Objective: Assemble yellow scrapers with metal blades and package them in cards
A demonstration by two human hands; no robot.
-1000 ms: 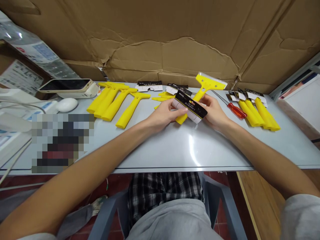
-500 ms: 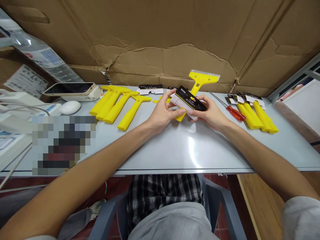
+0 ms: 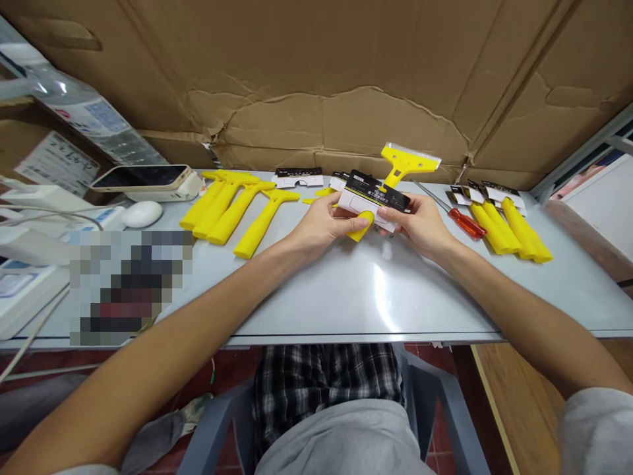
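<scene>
A yellow scraper [image 3: 406,163] with a wide blade points away from me, held just above the table. Its handle runs through a black-and-white packaging card [image 3: 368,192], and the handle's rounded end shows below the card. With its thumb against that end, my left hand [image 3: 324,221] grips the scraper and the card's left side. My right hand [image 3: 420,221] pinches the card's right side, thumb on the printed face and fingers behind, partly hidden. To the right of this hand lies a screwdriver [image 3: 465,223] with a red handle.
Several yellow scraper handles [image 3: 260,224] lie to the left, near loose cards [image 3: 298,177]. Carded scrapers [image 3: 527,227] rest at the right. A phone [image 3: 143,178], a white mouse [image 3: 142,214] and a bottle [image 3: 93,119] stand left. Cardboard [image 3: 321,66] walls the back.
The card has tilted so that more of its printed face shows. My right thumb has moved left onto its front. The scraper's blade has shifted slightly right and down.
</scene>
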